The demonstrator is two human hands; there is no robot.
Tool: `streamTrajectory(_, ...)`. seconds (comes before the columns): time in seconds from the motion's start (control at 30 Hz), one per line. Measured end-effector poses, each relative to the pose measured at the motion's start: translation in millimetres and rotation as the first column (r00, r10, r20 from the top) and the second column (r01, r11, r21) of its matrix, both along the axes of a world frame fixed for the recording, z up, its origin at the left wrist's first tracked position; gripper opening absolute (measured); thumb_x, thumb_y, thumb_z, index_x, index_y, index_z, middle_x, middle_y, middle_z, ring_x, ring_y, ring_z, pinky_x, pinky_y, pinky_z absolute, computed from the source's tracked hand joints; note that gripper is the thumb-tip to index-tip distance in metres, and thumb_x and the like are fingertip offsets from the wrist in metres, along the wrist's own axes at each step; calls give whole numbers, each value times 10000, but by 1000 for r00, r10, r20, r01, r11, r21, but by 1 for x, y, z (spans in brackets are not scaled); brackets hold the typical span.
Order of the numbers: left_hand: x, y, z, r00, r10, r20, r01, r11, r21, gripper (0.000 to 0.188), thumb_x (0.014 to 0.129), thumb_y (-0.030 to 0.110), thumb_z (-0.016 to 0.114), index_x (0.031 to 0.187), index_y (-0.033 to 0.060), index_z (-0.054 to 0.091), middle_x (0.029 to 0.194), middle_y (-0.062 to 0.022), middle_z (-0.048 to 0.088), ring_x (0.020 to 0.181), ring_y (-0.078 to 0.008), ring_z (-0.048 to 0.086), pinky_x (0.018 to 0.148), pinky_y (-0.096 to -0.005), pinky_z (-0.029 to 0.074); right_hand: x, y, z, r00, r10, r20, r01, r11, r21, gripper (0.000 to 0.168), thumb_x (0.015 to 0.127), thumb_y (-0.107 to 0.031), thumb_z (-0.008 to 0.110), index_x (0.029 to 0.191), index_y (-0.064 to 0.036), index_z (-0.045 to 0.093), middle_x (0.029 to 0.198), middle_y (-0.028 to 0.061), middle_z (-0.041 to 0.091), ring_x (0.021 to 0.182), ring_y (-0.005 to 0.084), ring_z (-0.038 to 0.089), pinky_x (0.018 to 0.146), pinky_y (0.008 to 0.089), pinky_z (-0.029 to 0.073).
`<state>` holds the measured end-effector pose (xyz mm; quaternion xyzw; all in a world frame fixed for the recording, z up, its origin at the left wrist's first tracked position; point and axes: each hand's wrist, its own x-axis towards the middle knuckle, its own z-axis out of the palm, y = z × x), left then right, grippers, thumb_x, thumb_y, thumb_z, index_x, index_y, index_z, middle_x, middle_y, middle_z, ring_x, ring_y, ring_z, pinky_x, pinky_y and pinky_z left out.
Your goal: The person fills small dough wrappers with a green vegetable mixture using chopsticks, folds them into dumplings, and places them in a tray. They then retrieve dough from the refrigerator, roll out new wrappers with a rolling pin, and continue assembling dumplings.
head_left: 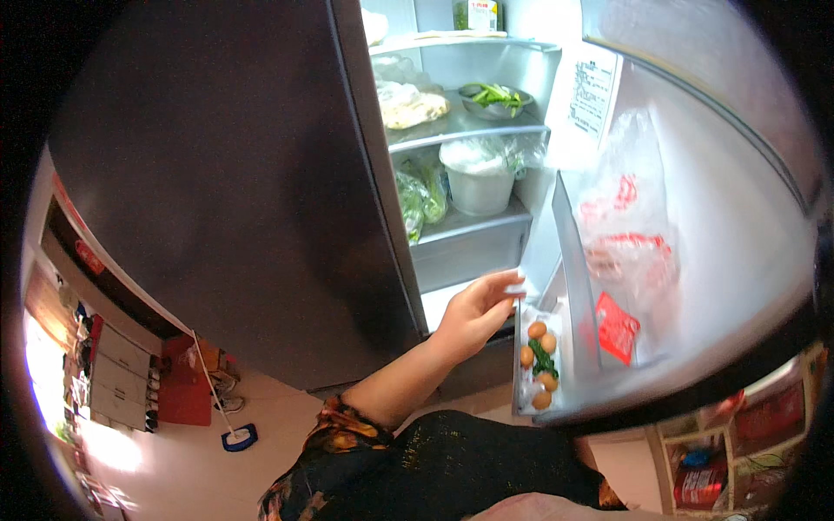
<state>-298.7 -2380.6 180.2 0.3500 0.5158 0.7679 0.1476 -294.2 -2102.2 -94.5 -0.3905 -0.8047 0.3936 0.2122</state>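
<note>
My left hand (479,312) reaches in front of an open refrigerator, fingers curved and apart, with a gap between thumb and forefinger. Its fingertips are close to the upper corner of a door bin (517,378); whether they touch it is unclear. Several brown eggs (547,343) lie in that bin around a dark green leafy bunch (542,359). Deeper in the door, behind a grey divider (576,273), are a clear plastic bag with red print (629,215) and a red packet (618,327). My right hand is out of view.
Fridge shelves hold a bowl of cut green vegetables (495,101), bagged food (410,107), a white tub (481,185), bagged greens (420,198) and a jar (479,14). A dark closed door (215,195) stands left. A mop (240,437) rests on the floor; shelving (700,469) stands lower right.
</note>
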Motion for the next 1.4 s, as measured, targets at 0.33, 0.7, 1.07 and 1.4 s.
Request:
streamTrajectory(0.33,55,-142,-31,858,-500,117,510,856,-84,275,957,-4,529,1226,-26,583,1210,-180,639,1076,-230,646,909,-344,526,182,-176,-66,957,207,204,-172,969,-180,459,889,-213,642,1263,17,508,1067,139,660,999,262,650,837,394,522)
streamTrajectory(0.7,68,-136,-84,892,-362,270,418,888,-191,285,974,65,541,1252,7,569,1192,-135,642,1046,-208,640,906,-333,511,406,-206,-96,944,-114,309,217,920,-326,494,829,-175,660,1267,-3,511,944,160,663,722,239,677,567,367,525)
streamTrajectory(1.07,185,-75,-157,836,-403,372,540,723,-431,281,966,57,492,1229,17,583,1108,-136,673,944,-221,672,833,-340,537,599,-270,-94,811,-520,268,585,697,-415,452,816,-151,630,1220,45,576,914,159,681,676,190,657,587,323,538)
streamTrajectory(1.4,509,34,-117,507,-718,477,848,315,-427,274,991,83,480,1241,6,561,1139,-142,647,995,-214,650,860,-319,522,875,-305,-93,518,-855,34,773,451,-446,404,823,-141,626,1177,50,586,883,135,672,696,180,655,635,317,549)
